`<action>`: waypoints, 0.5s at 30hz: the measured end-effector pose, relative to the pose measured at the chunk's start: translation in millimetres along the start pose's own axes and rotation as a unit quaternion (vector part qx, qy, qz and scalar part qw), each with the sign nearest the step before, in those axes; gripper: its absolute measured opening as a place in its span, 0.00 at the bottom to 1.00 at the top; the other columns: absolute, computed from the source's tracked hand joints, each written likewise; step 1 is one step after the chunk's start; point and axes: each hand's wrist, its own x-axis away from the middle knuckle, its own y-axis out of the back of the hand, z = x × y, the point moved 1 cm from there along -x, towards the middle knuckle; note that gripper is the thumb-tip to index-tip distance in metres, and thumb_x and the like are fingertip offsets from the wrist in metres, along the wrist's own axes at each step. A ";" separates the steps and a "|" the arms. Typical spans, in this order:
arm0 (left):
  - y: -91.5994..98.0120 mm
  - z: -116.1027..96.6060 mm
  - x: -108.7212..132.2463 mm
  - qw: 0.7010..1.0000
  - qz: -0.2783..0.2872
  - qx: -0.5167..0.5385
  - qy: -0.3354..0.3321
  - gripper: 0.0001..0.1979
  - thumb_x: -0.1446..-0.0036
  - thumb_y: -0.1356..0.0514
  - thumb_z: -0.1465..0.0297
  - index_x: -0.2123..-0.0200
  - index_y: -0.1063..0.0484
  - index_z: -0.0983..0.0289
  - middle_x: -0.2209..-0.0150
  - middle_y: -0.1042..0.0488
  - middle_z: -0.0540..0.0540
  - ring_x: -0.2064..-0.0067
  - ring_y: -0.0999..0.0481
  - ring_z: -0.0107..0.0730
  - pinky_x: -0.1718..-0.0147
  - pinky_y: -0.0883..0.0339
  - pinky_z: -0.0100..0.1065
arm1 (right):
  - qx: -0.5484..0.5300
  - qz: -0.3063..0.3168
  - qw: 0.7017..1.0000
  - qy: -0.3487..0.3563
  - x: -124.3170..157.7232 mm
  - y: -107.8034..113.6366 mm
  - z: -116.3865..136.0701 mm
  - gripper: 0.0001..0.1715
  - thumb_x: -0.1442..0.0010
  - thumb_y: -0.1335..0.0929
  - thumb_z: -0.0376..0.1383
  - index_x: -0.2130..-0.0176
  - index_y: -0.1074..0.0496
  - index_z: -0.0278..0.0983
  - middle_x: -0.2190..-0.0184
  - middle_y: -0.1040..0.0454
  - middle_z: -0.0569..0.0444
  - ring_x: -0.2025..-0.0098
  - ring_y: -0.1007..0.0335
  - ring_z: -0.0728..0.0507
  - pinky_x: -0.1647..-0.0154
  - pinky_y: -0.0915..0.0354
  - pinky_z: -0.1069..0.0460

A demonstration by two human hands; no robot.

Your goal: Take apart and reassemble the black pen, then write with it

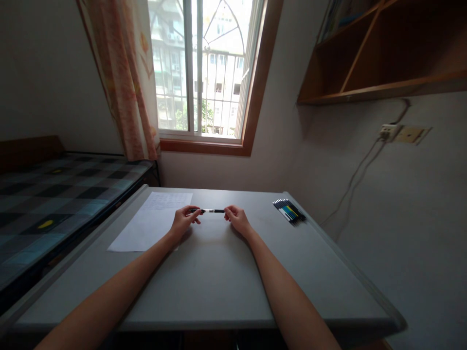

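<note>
A slim black pen (pixel 213 211) with a pale, clear-looking middle is held level just above the table, stretched between both hands. My left hand (pixel 183 220) pinches its left end between thumb and fingers. At the other end, my right hand (pixel 237 218) grips the black tip with its fingertips. Under and beside my left hand lies a white sheet of paper (pixel 140 226), its upper part covered in faint rows of marks. To the right of my right hand, a row of several dark pens (pixel 289 212) lies side by side, with yellow, blue and white showing in the middle.
The grey-white table (pixel 204 287) has a raised rim on its sides. A bed with a checked cover (pixel 73 194) stands at the left. Behind are a curtain (pixel 127 87) and a barred window. A wooden shelf (pixel 365 92) and a socket with cables (pixel 388 132) are on the right.
</note>
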 end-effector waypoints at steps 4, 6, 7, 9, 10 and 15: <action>-0.3 0.4 0.0 1.000 0.001 0.003 -0.009 0.20 0.57 0.37 0.57 0.66 0.29 0.67 0.71 0.24 0.57 0.78 0.27 0.29 0.78 0.36 0.30 | 0.051 0.006 0.999 0.008 1.7 0.8 0.9 0.21 0.45 0.39 0.50 0.75 0.36 0.36 0.83 0.34 0.58 0.80 0.42 0.51 0.76 0.44 0.55; -0.4 0.8 -0.3 1.000 0.003 0.003 -0.009 0.20 0.57 0.37 0.57 0.66 0.30 0.67 0.71 0.24 0.57 0.78 0.27 0.29 0.78 0.36 0.30 | 0.086 0.009 0.996 0.013 2.8 1.5 1.8 0.21 0.44 0.40 0.50 0.76 0.37 0.36 0.84 0.36 0.59 0.81 0.45 0.52 0.77 0.46 0.55; -0.4 1.0 -0.5 1.000 0.004 0.002 -0.008 0.20 0.57 0.36 0.57 0.66 0.30 0.67 0.71 0.24 0.56 0.78 0.27 0.29 0.78 0.36 0.30 | 0.101 0.010 0.995 0.017 3.2 1.8 2.3 0.21 0.44 0.40 0.49 0.77 0.37 0.36 0.84 0.36 0.59 0.81 0.45 0.52 0.77 0.47 0.55; -0.2 1.3 -0.9 1.000 0.004 0.002 -0.005 0.20 0.58 0.36 0.58 0.66 0.30 0.67 0.71 0.24 0.56 0.78 0.27 0.29 0.78 0.36 0.30 | 0.126 0.012 0.992 0.025 3.9 2.4 3.3 0.23 0.42 0.41 0.49 0.80 0.39 0.37 0.85 0.38 0.59 0.81 0.45 0.52 0.77 0.47 0.55; -0.1 1.4 -1.1 1.000 0.003 0.002 -0.004 0.20 0.58 0.36 0.58 0.66 0.30 0.67 0.71 0.25 0.56 0.78 0.27 0.29 0.78 0.36 0.30 | 0.134 0.014 0.990 0.029 4.1 2.4 3.8 0.24 0.42 0.42 0.49 0.81 0.40 0.37 0.85 0.38 0.59 0.81 0.45 0.52 0.77 0.47 0.55; 0.6 1.5 -1.2 1.000 -0.002 0.003 -0.010 0.20 0.59 0.35 0.58 0.66 0.29 0.66 0.72 0.26 0.54 0.78 0.27 0.29 0.78 0.36 0.29 | 0.096 0.042 0.994 0.019 4.4 1.4 5.0 0.27 0.42 0.43 0.51 0.82 0.41 0.37 0.86 0.38 0.58 0.81 0.44 0.51 0.77 0.45 0.55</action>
